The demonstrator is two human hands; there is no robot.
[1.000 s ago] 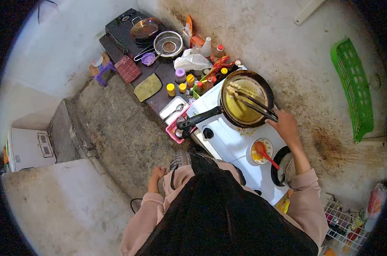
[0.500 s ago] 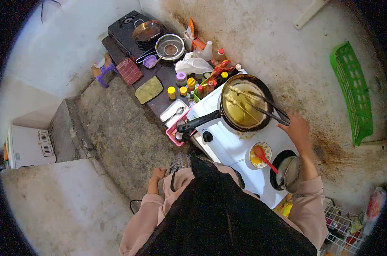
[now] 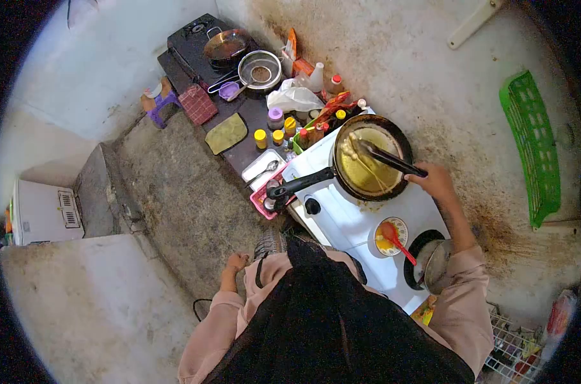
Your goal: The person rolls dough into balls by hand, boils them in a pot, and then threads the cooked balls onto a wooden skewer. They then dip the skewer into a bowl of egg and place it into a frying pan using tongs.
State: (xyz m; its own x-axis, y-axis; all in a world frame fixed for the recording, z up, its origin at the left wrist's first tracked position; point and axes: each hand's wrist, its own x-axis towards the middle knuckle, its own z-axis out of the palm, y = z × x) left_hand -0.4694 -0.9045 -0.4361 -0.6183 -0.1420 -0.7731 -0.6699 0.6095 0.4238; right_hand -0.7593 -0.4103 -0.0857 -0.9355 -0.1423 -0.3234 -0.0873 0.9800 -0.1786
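Note:
My right hand point(image 3: 435, 182) grips the end of black tongs point(image 3: 393, 157), whose tips reach down into a dark frying pan point(image 3: 405, 142) of yellow oil. Thin skewers point(image 3: 372, 174) with pale round pieces point(image 3: 349, 150) lie in the oil, beside and partly under the tongs' tips. The pan sits on a white stove point(image 3: 346, 217), its black handle point(image 3: 303, 182) pointing left. At my left side, low by my clothes, hangs my left hand point(image 3: 237, 261) with its fingers curled. Whether anything is inside it is hidden.
A bowl point(image 3: 400, 225) of yellow liquid with a red spoon point(image 3: 393, 233) stands nearer me, beside a second burner with a metal lid or pot point(image 3: 439, 259). Beyond the pan handle are a white tray point(image 3: 259, 168), several jars and bottles, and strainers point(image 3: 259, 69). A green rack point(image 3: 528, 141) hangs right.
The tongs have swung toward the skewers, and their two arms now appear closer together. My right hand has shifted slightly left and up. My left hand stays at my side.

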